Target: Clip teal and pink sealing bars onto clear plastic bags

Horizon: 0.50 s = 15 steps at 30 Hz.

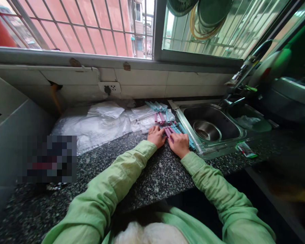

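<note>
On a dark speckled granite counter (pixel 147 176) lies a heap of thin pink and blue sticks (pixel 167 122), beside the sink. My left hand (pixel 156 135) rests palm down on the near left part of the heap, fingers curled over some sticks. My right hand (pixel 179 144) lies palm down on the near right part, touching pink and blue sticks. Whether either hand grips a stick is hidden under the fingers. Both arms wear light green sleeves.
A steel sink (pixel 210 123) with a metal bowl (pixel 207 130) in it lies to the right, a tap (pixel 240 79) behind it. Clear plastic bags (pixel 99 122) cover the counter at the back left. A wall socket (pixel 109 88) sits under the barred window. A small packet (pixel 246 149) lies by the sink.
</note>
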Motion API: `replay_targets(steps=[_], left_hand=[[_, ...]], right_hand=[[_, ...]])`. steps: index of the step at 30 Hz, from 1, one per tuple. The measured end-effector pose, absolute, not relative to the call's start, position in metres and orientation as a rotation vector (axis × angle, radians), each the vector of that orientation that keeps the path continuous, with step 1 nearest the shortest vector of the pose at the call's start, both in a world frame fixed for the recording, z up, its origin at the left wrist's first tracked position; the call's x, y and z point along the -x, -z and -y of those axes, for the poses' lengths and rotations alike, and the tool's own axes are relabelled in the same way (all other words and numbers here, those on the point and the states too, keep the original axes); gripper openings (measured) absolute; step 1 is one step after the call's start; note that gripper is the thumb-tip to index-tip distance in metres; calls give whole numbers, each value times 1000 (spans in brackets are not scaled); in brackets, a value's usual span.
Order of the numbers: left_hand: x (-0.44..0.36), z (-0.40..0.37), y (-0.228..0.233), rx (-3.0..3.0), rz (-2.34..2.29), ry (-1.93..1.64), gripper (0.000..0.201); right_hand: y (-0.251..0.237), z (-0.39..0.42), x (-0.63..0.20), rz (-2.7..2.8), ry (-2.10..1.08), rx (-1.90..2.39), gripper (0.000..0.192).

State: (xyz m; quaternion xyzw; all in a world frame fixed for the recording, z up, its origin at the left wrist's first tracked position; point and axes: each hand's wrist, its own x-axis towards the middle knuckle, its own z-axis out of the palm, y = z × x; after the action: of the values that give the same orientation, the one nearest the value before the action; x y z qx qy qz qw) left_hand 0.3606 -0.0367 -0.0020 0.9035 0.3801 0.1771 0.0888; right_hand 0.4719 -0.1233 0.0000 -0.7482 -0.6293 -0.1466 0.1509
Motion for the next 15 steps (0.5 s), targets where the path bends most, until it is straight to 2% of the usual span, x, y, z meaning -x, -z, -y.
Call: replay_targets(steps=[8,15], left_hand=[[-356,4,-27,-2683,-1061,-613,33],[-352,-81,-62,-2586,-1411,-571,35]], right_hand=[[-34,110,-475,1761,415,2138,22],[-70,37,-478,1811,324,2291,24]])
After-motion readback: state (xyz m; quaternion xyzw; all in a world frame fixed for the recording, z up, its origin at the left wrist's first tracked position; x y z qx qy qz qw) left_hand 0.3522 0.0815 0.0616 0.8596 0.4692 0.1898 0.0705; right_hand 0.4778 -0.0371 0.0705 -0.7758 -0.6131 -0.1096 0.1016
